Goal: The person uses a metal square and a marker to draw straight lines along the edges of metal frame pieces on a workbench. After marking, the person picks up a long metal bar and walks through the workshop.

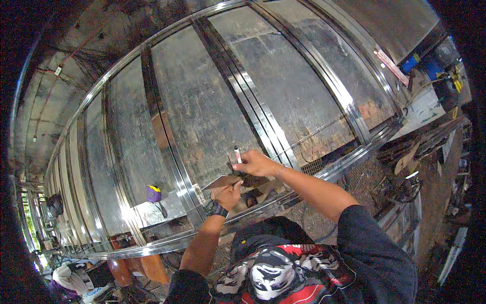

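My right hand (255,164) is closed on a white marker (237,154) with a dark end, held upright between thumb and fingers. Just below and left of it, my left hand (228,195) pinches a small flat metal plate (220,181). The plate is tilted over the near edge of a large frame of shiny metal channels (243,88). A dark watch (216,209) is on my left wrist. To the left, a purple and yellow tape measure (154,194) rests on the frame, apart from both hands.
Grey sheets (197,101) lie between the channels. At the far right are a red and white strip (391,67) and blue containers (430,67). Scrap boards (420,144) pile up at right. An orange object (154,268) stands below the near rail at left.
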Motion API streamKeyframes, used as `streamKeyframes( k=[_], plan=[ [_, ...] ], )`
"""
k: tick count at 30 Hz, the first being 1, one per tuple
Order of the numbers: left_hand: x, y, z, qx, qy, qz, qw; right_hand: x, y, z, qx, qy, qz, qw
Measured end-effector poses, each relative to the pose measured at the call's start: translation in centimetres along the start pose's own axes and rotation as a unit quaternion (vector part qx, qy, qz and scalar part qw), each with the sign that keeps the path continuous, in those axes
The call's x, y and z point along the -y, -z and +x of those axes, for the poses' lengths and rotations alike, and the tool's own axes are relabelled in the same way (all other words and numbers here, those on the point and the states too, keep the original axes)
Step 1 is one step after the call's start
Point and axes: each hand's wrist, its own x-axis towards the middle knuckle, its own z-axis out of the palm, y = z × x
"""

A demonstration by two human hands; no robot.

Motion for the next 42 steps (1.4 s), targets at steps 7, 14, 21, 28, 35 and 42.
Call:
streamKeyframes(
  k=[7,14,21,28,35,42],
  plan=[
    [0.0,0.2,-0.4,-0.002,-0.042,0.046,0.998,0.3,-0.1,-0.1,0.018,-0.040,-0.004,0.999],
    [0.1,0.5,-0.7,0.023,-0.045,0.030,0.998,1.4,2.8,-0.3,-0.060,-0.103,0.208,0.971],
    [0.3,0.3,0.1,0.036,-0.084,0.099,0.991,-1.3,13.5,2.0,-0.410,0.157,-0.099,0.893],
    [0.6,-0.3,-0.1,-0.068,-0.153,0.057,0.984,-8.8,25.2,10.4,-0.333,0.055,-0.379,0.862],
    [10.4,-2.8,-4.9,0.052,-0.189,0.176,0.965,-16.5,37.1,24.1,-0.313,0.054,-0.485,0.815],
    [8.4,-1.9,-5.7,0.096,-0.138,0.079,0.983,-20.6,43.2,31.6,-0.238,-0.015,-0.543,0.805]
  ],
)
